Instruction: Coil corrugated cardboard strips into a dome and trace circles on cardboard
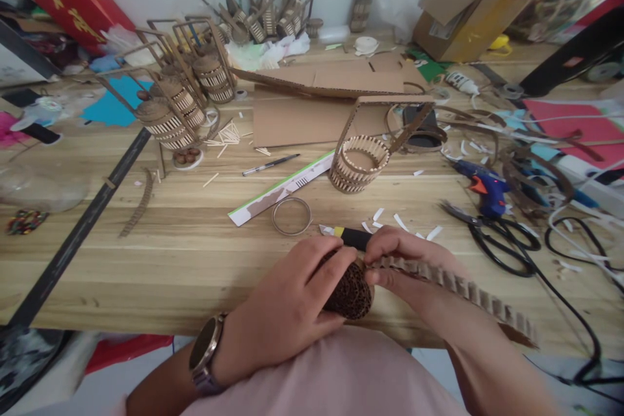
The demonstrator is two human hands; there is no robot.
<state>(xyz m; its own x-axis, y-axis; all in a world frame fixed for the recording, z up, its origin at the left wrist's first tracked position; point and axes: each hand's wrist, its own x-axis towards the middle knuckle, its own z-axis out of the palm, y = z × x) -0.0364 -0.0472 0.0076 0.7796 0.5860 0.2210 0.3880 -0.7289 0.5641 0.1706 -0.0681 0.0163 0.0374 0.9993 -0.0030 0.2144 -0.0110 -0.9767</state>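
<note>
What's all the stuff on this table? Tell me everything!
table: one, light wood, under everything
finished baskets: several, brown, back left
open basket: one, tan, middle
ruler: one, white and green, middle
ring: one, grey, beside ruler
knife: one, yellow and black, front middle
glue gun: one, blue, right
scissors: one pair, black, right
box: one, brown, back right
cardboard roll: one, dark brown, front edge
cardboard strip: one, brown, from roll toward right
left hand: one, watch on wrist, gripping cardboard roll
right hand: one, pinching cardboard strip
</note>
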